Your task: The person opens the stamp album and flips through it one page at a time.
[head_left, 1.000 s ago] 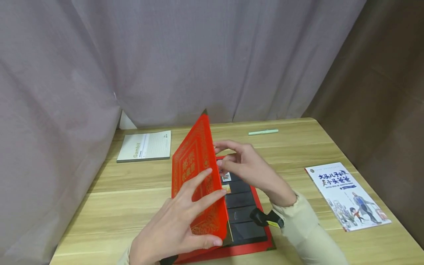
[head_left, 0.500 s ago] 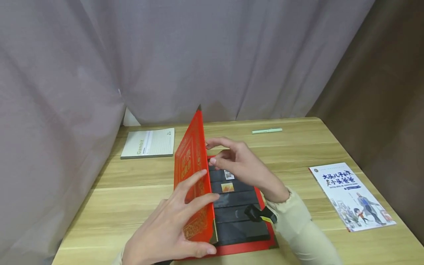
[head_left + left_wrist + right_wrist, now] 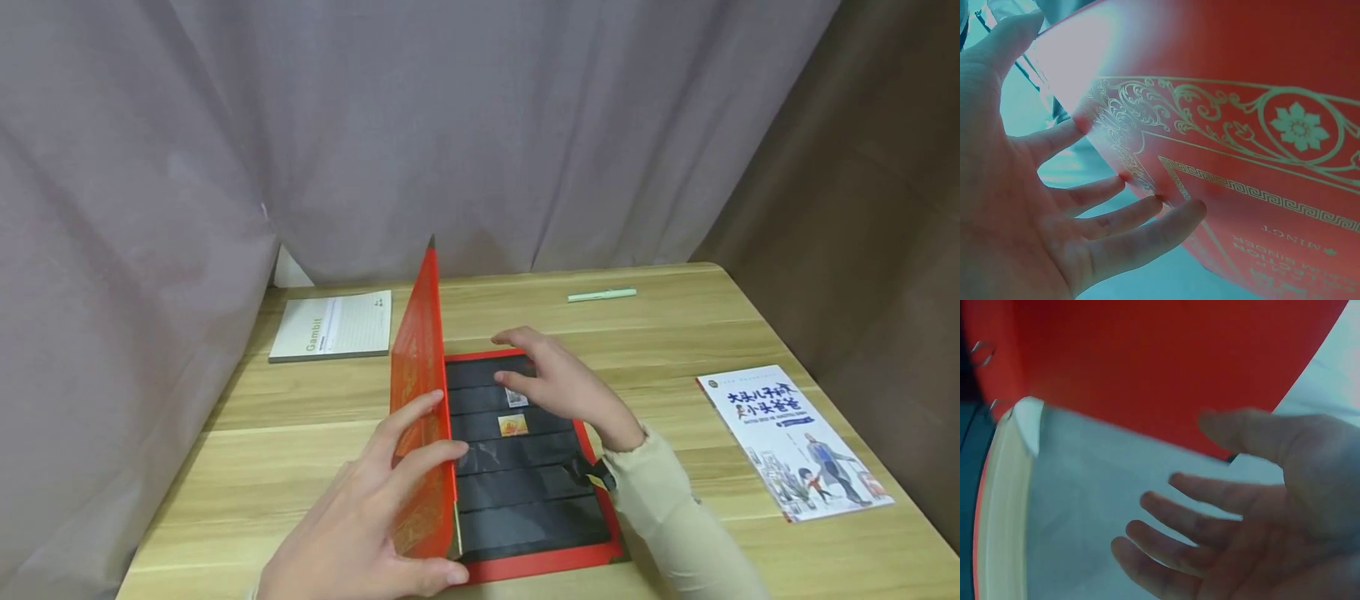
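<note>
On the table (image 3: 277, 467), one gold-patterned red album (image 3: 543, 564) was opened at a black page (image 3: 525, 492) bearing two stamps (image 3: 513, 426). Its near-upright cover (image 3: 420, 358) was touched by the left hand (image 3: 352, 508), fingers (image 3: 1147, 241) spread; nothing was held by the right hand (image 3: 566, 383), fingers outstretched above. One notepad (image 3: 330, 325), one pen (image 3: 602, 295) and one book (image 3: 795, 446) were laid around.

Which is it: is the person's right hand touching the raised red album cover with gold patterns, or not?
Apart. The head view shows it: black album page and pale wooden tabletop are visible between the right hand and the red cover.
</note>
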A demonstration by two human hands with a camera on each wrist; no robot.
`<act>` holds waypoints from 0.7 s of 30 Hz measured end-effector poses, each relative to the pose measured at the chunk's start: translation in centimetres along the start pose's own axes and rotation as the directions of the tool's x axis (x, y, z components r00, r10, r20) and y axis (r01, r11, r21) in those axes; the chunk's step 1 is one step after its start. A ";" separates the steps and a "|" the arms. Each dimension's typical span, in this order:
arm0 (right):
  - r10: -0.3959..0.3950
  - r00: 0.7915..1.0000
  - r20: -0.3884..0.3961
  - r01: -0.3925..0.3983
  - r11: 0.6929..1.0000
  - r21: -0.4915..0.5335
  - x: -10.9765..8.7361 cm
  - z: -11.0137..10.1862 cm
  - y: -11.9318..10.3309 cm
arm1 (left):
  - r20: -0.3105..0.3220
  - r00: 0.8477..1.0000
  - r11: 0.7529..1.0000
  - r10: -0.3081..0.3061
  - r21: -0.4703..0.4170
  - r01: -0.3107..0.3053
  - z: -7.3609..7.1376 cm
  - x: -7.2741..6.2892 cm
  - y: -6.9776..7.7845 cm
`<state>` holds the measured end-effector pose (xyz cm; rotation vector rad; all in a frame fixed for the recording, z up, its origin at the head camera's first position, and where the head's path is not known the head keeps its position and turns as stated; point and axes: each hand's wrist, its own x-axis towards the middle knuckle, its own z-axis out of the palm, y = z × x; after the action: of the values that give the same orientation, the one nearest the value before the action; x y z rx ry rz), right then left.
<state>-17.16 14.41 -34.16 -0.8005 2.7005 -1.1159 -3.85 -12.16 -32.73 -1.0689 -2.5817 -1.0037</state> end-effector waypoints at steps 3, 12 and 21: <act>0.030 0.999 0.033 -0.027 0.996 -0.081 0.2 0.3 1.4 | -0.031 1.000 1.000 0.006 -0.008 -0.006 -0.2 -0.3 -0.1; 0.124 0.988 0.090 -0.116 0.989 -0.097 0.5 1.7 6.1 | -0.079 0.997 0.999 -0.003 -0.037 0.000 -1.2 -1.4 -0.2; 0.210 0.969 0.132 -0.196 0.974 -0.114 0.7 2.4 9.7 | -0.243 0.951 0.979 0.189 -0.024 -0.201 -0.8 -1.8 -1.3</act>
<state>-21.20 18.27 -42.42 -0.5747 2.6613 -0.8512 -3.52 -14.40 -33.53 -1.1135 -2.2236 -1.0774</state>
